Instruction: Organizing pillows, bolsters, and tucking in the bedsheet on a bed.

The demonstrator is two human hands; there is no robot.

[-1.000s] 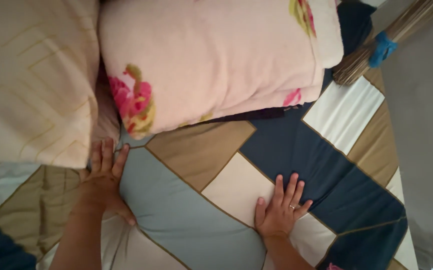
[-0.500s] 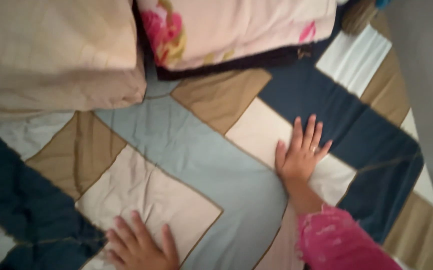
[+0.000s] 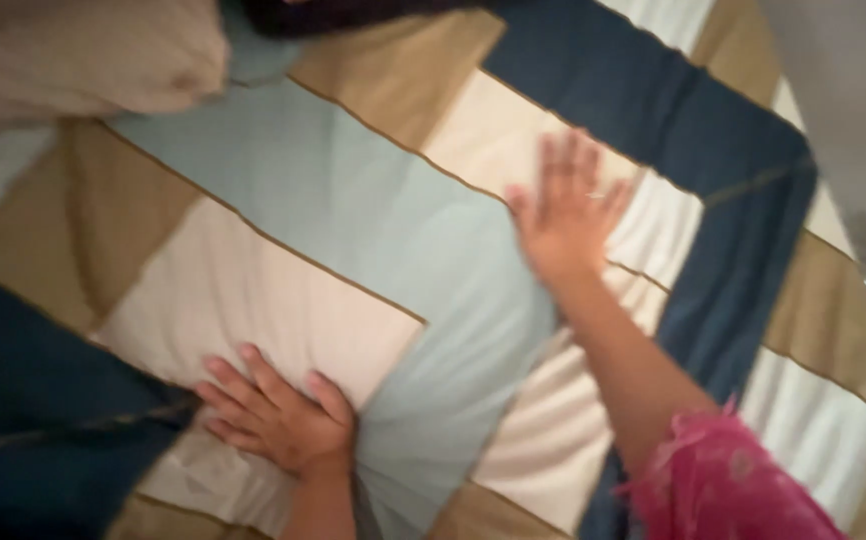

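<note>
While the picture is blurring with motion, the left hand (image 3: 278, 420) is lying flat on the patchwork bedspread (image 3: 353, 230), its fingers (image 3: 238, 385) released and spread, grasping nothing, the palm pressing on a cream patch (image 3: 253, 290). Just beyond those fingertips the cream patch is running on toward a tan patch (image 3: 83, 220), and to their outer side a dark blue patch (image 3: 23, 400) is lying close by. Beside the thumb, a pale blue-grey band (image 3: 393, 230) is crossing the bedspread, gathering into small folds near the wrist.

The right hand (image 3: 565, 215) is also resting open on the bedspread, well apart from the left one, fingers (image 3: 578, 165) released and fanned, a thin ring (image 3: 598, 195) showing on one of them. Its palm is sitting where the cream and white patches are meeting; past the fingertips a long dark blue stripe (image 3: 673, 110) is running across. The forearm is reaching back to a bright pink sleeve (image 3: 728, 490).

Far beyond the left fingers, in the top corner, a cream pillow (image 3: 73, 55) is lying on the bedspread. The bedspread itself is covering the bed under both hands, filling nearly the whole view.
</note>
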